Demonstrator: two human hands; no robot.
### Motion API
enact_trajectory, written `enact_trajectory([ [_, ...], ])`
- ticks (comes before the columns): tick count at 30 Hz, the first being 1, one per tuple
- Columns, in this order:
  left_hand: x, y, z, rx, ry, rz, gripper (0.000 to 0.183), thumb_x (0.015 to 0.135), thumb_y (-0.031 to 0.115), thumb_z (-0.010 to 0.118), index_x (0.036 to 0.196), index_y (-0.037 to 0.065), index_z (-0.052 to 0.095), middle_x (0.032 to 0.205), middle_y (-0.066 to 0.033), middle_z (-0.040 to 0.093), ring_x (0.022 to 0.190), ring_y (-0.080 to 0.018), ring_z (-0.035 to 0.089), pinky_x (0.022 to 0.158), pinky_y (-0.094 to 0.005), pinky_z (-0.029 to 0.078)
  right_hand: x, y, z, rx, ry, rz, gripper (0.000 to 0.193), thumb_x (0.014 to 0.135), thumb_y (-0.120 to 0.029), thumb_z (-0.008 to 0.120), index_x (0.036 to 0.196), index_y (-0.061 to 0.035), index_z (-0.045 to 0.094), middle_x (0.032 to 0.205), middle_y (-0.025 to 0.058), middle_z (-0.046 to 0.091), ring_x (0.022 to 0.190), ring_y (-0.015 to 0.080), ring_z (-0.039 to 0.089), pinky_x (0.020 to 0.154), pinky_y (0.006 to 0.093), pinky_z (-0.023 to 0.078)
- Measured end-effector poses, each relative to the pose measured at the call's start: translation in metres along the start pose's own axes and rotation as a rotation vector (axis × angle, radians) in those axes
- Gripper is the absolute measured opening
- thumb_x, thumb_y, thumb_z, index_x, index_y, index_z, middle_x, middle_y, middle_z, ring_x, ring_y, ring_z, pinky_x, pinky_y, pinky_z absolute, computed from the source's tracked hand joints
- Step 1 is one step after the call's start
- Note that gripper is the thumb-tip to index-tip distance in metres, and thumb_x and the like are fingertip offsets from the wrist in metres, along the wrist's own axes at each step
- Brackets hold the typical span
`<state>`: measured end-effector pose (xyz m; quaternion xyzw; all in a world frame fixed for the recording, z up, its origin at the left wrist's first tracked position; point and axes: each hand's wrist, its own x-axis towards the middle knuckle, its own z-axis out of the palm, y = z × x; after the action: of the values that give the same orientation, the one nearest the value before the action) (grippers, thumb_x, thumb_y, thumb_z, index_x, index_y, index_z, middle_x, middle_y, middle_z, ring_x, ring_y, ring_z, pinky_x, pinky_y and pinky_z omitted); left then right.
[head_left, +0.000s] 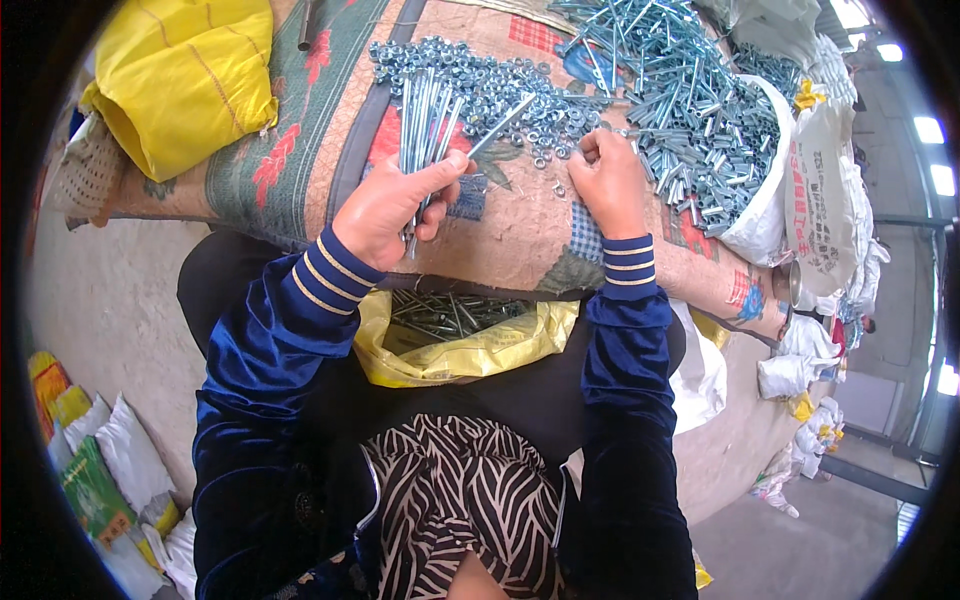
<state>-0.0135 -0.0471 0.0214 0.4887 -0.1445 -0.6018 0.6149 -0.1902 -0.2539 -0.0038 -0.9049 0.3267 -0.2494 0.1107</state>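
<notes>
Head view: left hand (395,208), fingers grasping metal rods (424,125); right hand (612,185), fingers curled beside nuts (500,88), grip unclear. Step: apparently nut-picking; next move likely calls for fine pinching.

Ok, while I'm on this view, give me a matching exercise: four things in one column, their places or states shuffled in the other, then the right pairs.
Things
1. Bundle of thin metal rods
2. Loose nuts
3. Yellow bag of long metal pieces
4. Right hand

Places or states
A. Open, below the near edge of the patterned cloth
B. Fingers curled, close to the right end of the spread of small parts
C. Gripped in the left hand
D. Scattered in a pile on the cloth, beyond the hands

Right pairs: 1-C, 2-D, 3-A, 4-B
</notes>
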Motion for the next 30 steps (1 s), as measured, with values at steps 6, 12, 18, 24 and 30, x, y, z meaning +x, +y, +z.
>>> enact_trajectory([
  [6, -0.004, 0.000, 0.000, 0.052, 0.016, -0.033, 0.028, 0.089, 0.030, 0.063, 0.100, 0.004, 0.060, 0.067, 0.0044, 0.048, 0.051, -0.0040, 0.040, 0.042, -0.0196, 0.028, 0.001, -0.006, 0.004, -0.026, -0.035, -0.118, 0.007, 0.071, -0.003, 0.061, 0.077, -0.0014, 0.058, 0.076, 0.0150, 0.061, 0.070, 0.0301, 0.062, 0.062, 0.0386, 0.048],
  [12, -0.008, -0.002, 0.002, 0.052, -0.007, -0.056, 0.022, 0.087, 0.027, 0.065, 0.096, 0.007, 0.060, 0.068, 0.0031, 0.051, 0.051, -0.0042, 0.042, 0.041, -0.0191, 0.030, -0.001, -0.013, -0.025, 0.707, -0.082, 0.302, 0.019, 0.082, -0.004, 0.065, 0.101, 0.0014, 0.067, 0.090, 0.0070, 0.068, 0.073, 0.0122, 0.065, 0.065, 0.0235, 0.052],
  [18, -0.009, -0.009, 0.004, 0.036, -0.024, -0.094, 0.019, 0.086, 0.026, 0.068, 0.090, 0.009, 0.060, 0.068, 0.0023, 0.054, 0.052, -0.0042, 0.044, 0.041, -0.0190, 0.031, -0.011, -0.068, -0.032, 1.185, -0.038, 0.379, 0.018, 0.086, -0.001, 0.063, 0.103, 0.0040, 0.066, 0.092, 0.0084, 0.068, 0.079, 0.0139, 0.066, 0.073, 0.0241, 0.055],
  [24, -0.004, -0.012, 0.005, -0.038, -0.099, -0.110, 0.018, 0.090, 0.023, 0.063, 0.095, 0.006, 0.060, 0.071, 0.0016, 0.054, 0.051, -0.0043, 0.046, 0.039, -0.0180, 0.029, -0.014, -0.082, -0.023, 0.375, 0.301, -0.144, 0.020, 0.081, 0.003, 0.065, 0.100, -0.0021, 0.069, 0.089, 0.0108, 0.068, 0.077, 0.0183, 0.066, 0.068, 0.0280, 0.052],
  [30, 0.002, -0.001, 0.009, -0.210, -0.053, -0.065, 0.015, 0.089, 0.018, 0.063, 0.096, 0.005, 0.059, 0.073, 0.0001, 0.056, 0.056, -0.0057, 0.051, 0.039, -0.0181, 0.034, 0.011, -0.075, -0.012, 0.231, 0.373, -0.237, 0.025, 0.078, -0.004, 0.067, 0.103, -0.0054, 0.066, 0.095, 0.0130, 0.065, 0.088, 0.0294, 0.060, 0.079, 0.0359, 0.047],
])
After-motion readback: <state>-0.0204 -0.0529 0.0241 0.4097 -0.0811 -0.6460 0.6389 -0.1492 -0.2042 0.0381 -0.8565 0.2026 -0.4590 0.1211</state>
